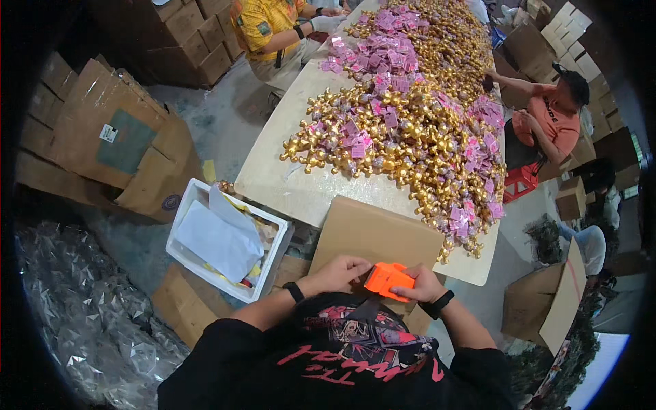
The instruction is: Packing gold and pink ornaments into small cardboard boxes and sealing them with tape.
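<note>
In front of my chest, my right hand (427, 283) grips a bright orange, blocky plastic tool (388, 280) whose exact kind I cannot make out. My left hand (344, 271) is at the tool's left side, thumb and fingers pinched together close to its edge. Whatever lies between those fingertips is too small to tell. Just beyond both hands, a brown cardboard box (379, 231) shows its flat face against the near end of the table. Both wrists wear dark bands.
Golden balloon-like trinkets with pink tags (403, 130) are heaped along the pale table (273, 174). A white foam box (256, 295) holding papers stands left. Clear plastic-wrapped goods (96, 314) and cartons (123, 130) lie farther left. Co-workers are at both table sides; an open carton (540, 301) is right.
</note>
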{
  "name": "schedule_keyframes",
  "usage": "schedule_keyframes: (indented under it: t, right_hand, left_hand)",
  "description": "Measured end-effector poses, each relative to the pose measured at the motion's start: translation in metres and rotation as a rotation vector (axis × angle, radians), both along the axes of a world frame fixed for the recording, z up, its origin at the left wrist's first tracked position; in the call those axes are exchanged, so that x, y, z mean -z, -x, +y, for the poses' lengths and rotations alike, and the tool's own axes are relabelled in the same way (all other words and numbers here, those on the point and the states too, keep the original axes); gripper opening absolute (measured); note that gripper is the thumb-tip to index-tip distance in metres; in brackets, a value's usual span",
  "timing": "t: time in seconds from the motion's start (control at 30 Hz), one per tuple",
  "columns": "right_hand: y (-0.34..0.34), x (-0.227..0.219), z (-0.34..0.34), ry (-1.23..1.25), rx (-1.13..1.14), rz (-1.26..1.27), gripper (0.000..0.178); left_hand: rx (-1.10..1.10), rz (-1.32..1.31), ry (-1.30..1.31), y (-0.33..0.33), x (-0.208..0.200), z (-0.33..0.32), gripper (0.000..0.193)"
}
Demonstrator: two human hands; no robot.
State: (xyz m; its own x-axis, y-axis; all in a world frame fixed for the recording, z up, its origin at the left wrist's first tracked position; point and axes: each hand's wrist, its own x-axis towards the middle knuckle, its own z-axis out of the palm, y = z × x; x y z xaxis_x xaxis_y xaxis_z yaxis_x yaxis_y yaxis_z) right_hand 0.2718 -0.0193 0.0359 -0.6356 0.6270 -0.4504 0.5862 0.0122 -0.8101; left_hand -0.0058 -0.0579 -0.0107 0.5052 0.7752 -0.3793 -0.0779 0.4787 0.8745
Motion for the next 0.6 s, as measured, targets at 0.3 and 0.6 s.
schedule_keyframes:
  t: [0.3,0.6]
  right_hand:
    - [0.026,-0.026,0.004,-0.073,-0.035,-0.064,0.048]
    - [0.087,-0.049,0.017,-0.197,-0.173,-0.415,0.065]
  left_hand:
    - [-0.16,-0.073,0.059,0.005,0.011,0.006,0.014]
    - [-0.663,0.33,0.135,0.087,0.01,-0.007,0.019]
